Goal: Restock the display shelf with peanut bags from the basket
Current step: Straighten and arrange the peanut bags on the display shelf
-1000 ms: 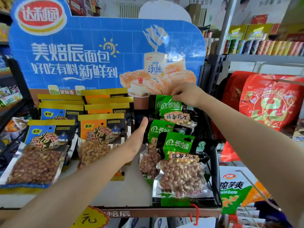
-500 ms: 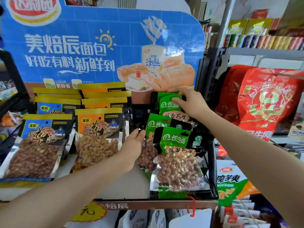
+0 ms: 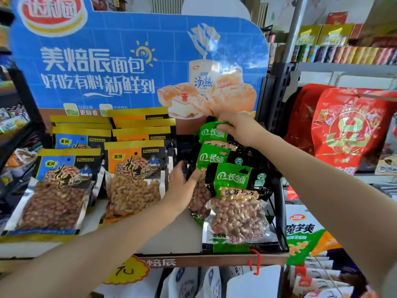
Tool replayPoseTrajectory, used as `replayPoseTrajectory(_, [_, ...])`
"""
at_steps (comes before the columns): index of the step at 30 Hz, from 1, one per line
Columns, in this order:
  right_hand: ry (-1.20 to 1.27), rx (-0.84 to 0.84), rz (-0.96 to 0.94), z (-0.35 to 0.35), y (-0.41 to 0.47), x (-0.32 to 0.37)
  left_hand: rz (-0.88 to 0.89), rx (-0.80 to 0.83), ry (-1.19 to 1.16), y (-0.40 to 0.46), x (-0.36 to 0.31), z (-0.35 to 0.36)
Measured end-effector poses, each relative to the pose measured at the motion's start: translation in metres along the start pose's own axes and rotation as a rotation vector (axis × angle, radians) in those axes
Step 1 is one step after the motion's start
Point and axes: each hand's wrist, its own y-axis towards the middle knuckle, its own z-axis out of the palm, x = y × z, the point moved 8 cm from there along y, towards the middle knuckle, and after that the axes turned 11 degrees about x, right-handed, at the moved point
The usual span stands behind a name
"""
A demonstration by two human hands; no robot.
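Mostly green-topped peanut bags (image 3: pixel 233 196), clear windows, overlapping.

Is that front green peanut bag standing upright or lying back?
Lying back. The front green bag reclines on the sloping shelf, header up, overlapping the green bags behind.

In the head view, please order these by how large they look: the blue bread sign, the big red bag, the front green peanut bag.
1. blue bread sign, clearly largest.
2. big red bag.
3. front green peanut bag.
The two bags look close in size; the green one is nearer, so their order is unsure.
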Motion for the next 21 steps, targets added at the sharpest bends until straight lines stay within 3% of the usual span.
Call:
replayPoseTrajectory(2, [0.000, 0.001, 0.030, 0.002, 0.000, -0.002, -0.123, 0.157, -0.032, -0.001, 0.010, 0.015])
replayPoseTrajectory(4, [-0.177, 0.042, 0.132, 0.010, -0.001, -0.007, -0.150, 0.182, -0.022, 0.000, 0.014, 0.016])
replayPoseTrajectory(6, [-0.351, -0.052, 0.172, 0.005, -0.014, -0.001, -0.098, 0.162, -0.011, 0.001, 0.012, 0.013])
replayPoseTrajectory(8, [-0.273, -0.245, 0.028, -0.008, -0.039, 0.017, -0.050, 0.138, 0.013, 0.004, 0.011, 0.008])
replayPoseTrajectory(9, [-0.165, -0.260, -0.066, -0.009, -0.052, 0.022, -0.044, 0.128, 0.025, 0.005, 0.011, 0.005])
replayPoseTrajectory(12, [0.032, 0.078, -0.097, 0.014, -0.074, 0.018, -0.100, 0.171, 0.040, 0.008, 0.014, 0.008])
replayPoseTrajectory(14, [-0.064, 0.285, -0.049, 0.035, -0.083, 0.013, -0.133, 0.200, 0.023, 0.008, 0.015, 0.013])
replayPoseTrajectory(16, [-0.131, 0.303, -0.031, 0.043, -0.085, 0.010, -0.137, 0.184, 0.011, 0.008, 0.014, 0.015])
replayPoseTrajectory(21, [-0.118, 0.163, 0.028, 0.032, -0.077, 0.015, -0.156, 0.234, 0.066, -0.002, 0.008, 0.019])
